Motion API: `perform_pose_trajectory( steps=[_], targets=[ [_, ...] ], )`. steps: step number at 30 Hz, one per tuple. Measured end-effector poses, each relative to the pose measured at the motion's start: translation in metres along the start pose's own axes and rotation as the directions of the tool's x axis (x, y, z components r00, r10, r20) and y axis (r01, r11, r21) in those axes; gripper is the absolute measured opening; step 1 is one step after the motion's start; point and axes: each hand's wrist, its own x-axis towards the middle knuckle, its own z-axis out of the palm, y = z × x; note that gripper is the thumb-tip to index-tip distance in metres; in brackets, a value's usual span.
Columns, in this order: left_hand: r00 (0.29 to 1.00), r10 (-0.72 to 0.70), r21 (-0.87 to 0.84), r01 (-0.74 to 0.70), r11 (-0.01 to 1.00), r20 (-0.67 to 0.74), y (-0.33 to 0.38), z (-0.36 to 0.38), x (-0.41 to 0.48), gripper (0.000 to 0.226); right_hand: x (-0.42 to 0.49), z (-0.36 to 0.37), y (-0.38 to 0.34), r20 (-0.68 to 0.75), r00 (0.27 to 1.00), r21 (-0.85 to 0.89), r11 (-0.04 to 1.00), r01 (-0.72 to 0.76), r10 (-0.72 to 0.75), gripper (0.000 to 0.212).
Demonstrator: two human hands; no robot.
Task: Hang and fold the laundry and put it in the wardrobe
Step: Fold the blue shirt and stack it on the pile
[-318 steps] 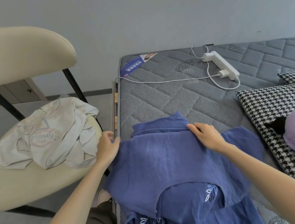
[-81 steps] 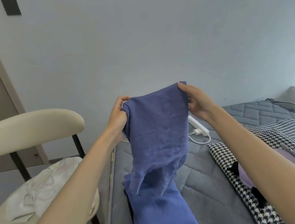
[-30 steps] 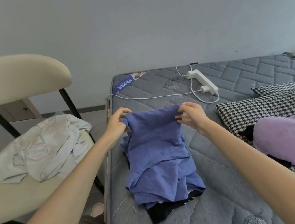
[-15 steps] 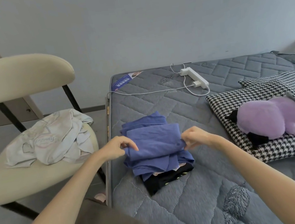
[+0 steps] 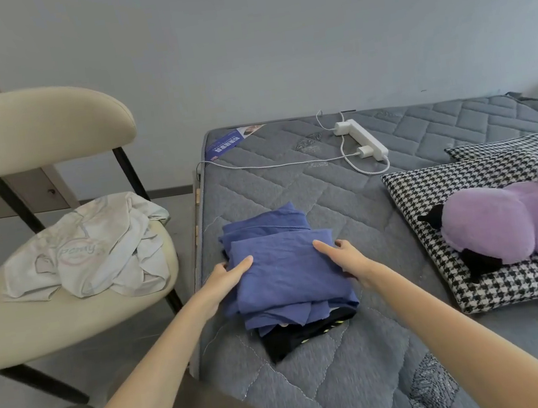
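Lettering [image 5: 78,251] on white shirt [image 5: 120,259] resembles "Pomy"; mattress label [image 5: 224,142] illegible.

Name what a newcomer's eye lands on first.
The folded blue garment lies on the grey mattress, with the left hand and right hand resting on its sides. To the right, a purple plush toy lies on a houndstooth pillow; on the left, a crumpled white garment sits on the cream chair.
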Motion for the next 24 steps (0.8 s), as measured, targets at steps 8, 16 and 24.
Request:
perform_pose_trajectory(
  steps=[8,16,24],
  targets=[
    [0.994,0.040,-0.203,-0.060,0.977,-0.097,-0.008,0.019,0.007,0.072,0.012,0.013,0.004,-0.166,0.979,0.057,0.990,0.129,-0.118,0.041],
    [0.991,0.042,-0.127,-0.058,0.990,-0.124,-0.009,0.022,-0.002,0.065,-0.014,0.020,0.000,-0.079,0.942,-0.099,0.942,0.319,-0.327,0.044],
    [0.965,0.259,-0.061,-0.261,0.963,-0.034,0.017,0.011,-0.014,0.046,-0.032,0.014,-0.010,-0.074,0.993,0.124,0.987,0.106,-0.097,0.037]
  ],
)
